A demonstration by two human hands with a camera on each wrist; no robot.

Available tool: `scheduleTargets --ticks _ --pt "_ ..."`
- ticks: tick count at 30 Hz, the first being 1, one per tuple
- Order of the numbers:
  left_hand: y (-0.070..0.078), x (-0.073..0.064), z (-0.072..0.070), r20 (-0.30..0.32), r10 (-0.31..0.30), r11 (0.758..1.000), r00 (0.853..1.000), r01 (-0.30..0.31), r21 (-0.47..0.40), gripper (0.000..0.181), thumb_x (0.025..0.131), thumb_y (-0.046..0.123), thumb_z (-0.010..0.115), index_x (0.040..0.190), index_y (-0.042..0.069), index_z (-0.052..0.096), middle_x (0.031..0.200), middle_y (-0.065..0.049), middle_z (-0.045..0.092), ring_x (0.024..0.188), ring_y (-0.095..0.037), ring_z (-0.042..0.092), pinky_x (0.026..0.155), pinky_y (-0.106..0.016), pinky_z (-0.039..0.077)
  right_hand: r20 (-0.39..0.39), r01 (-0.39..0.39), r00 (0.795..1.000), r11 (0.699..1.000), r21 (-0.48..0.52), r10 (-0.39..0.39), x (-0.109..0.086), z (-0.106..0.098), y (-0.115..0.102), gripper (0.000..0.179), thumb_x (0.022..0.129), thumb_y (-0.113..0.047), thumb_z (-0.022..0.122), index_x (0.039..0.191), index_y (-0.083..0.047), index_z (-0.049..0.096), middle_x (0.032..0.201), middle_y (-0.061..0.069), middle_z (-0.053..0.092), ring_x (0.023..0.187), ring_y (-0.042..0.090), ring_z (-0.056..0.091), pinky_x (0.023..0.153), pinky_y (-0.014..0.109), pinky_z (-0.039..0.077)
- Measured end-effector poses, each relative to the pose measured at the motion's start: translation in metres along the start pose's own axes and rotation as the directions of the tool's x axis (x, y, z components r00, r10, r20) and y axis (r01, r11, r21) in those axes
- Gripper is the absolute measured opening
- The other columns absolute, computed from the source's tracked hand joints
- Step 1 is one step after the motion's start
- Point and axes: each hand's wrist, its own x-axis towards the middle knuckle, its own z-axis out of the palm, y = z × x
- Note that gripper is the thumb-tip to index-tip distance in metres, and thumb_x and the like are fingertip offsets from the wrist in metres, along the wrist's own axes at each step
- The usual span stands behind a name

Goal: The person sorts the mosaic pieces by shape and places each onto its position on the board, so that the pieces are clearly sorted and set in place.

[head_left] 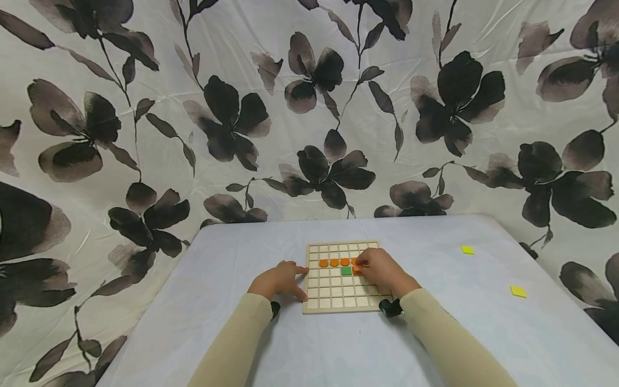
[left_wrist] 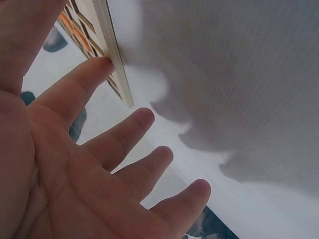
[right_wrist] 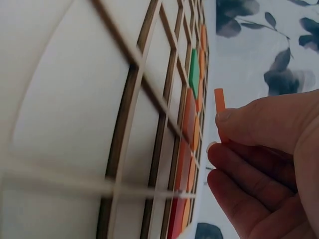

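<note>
A wooden grid board [head_left: 319, 304] lies on the table. Orange round pieces [head_left: 335, 263] form a row across its upper part, with a green square tile [head_left: 346, 271] just below them. Beside the green tile is an orange square tile [head_left: 357, 270], partly covered by fingers in the head view. My right hand [head_left: 384, 270] is over the board's right side, pinching a thin orange piece [right_wrist: 220, 99] between thumb and finger, seen edge-on. At the left edge, my left hand [head_left: 279, 280] has its fingers spread, one fingertip [left_wrist: 103, 65] touching the board's side.
Two yellow square tiles [head_left: 467, 250] [head_left: 518, 292] lie apart on the white-covered table [head_left: 435, 333], right of the board. A floral cloth [head_left: 309, 129] hangs behind it. In the right wrist view, a red tile [right_wrist: 176, 219] sits in the grid near the orange ones.
</note>
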Motion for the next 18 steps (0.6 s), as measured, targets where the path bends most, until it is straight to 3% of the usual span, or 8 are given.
scheduleTargets --ticks 6,12,18 --pt "-0.001 0.002 0.000 0.003 -0.004 1.000 1.000 0.004 -0.001 0.081 0.070 0.041 0.085 0.142 0.027 0.051 0.153 -0.011 0.038 0.143 -0.033 0.032 0.109 -0.058 0.037 -0.001 0.000 1.000 1.000 0.015 0.000 0.004 0.009 -0.009 0.018 0.089 -0.011 0.068 0.104 -0.007 0.075 0.107 0.004 0.072 0.104 0.021 0.066 0.091 0.039 0.054" --pt "-0.001 0.002 0.000 0.007 0.003 1.000 1.000 -0.003 0.002 0.081 0.070 0.042 0.085 0.142 0.027 0.051 0.153 -0.011 0.038 0.144 -0.033 0.031 0.110 -0.058 0.036 -0.018 0.051 0.999 0.999 -0.005 -0.051 0.007 0.016 -0.018 0.014 0.088 -0.014 0.070 0.099 -0.007 0.076 0.103 0.004 0.073 0.099 0.020 0.067 0.087 0.037 0.055" --pt "-0.002 0.002 0.000 0.011 0.008 1.000 1.000 -0.008 -0.004 0.082 0.069 0.042 0.085 0.142 0.026 0.050 0.153 -0.011 0.038 0.144 -0.032 0.031 0.110 -0.057 0.036 0.014 0.078 0.997 0.997 -0.016 -0.077 0.010 0.019 -0.027 0.012 0.089 -0.015 0.070 0.098 -0.008 0.075 0.101 0.002 0.072 0.098 0.019 0.066 0.088 0.036 0.054"
